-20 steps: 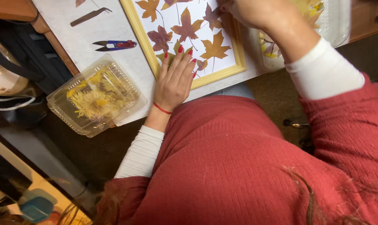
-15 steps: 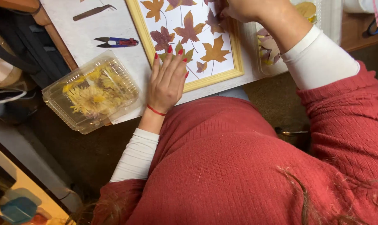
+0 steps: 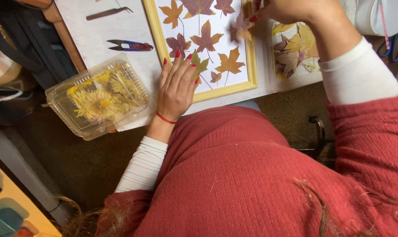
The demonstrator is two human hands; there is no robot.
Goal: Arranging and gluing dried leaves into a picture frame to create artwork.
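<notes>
While the left hand (image 3: 177, 85) lies flat and unclenched on the lower-left corner of the yellow picture frame (image 3: 154, 30), fingers spread over a greenish leaf (image 3: 200, 65), the right hand (image 3: 291, 9) now pinches a small pinkish-orange pressed leaf (image 3: 242, 27) between its fingertips, just over the frame's right edge. That leaf is blurred, so it looks mid-move. In the earlier views the right hand sat up at the frame's top right with no leaf clearly showing; the left hand has stayed where it was, pressing the frame down. Judged from that: the arrangement is being added to, with the frame held steady.

Inside the frame, on white backing, sit several maple-type leaves, among them a reddish leaf (image 3: 206, 40) and an orange leaf (image 3: 228, 63) below it. Right of the frame, a clear tray of loose leaves (image 3: 295, 48) touches the frame's side. Left of the frame, a clear plastic clamshell with yellow dried flowers (image 3: 98, 97) hangs over the table edge. Thread snips (image 3: 131, 44) and a dark metal tool (image 3: 109, 12) lie on the white table (image 3: 89, 33), well apart from both hands.
</notes>
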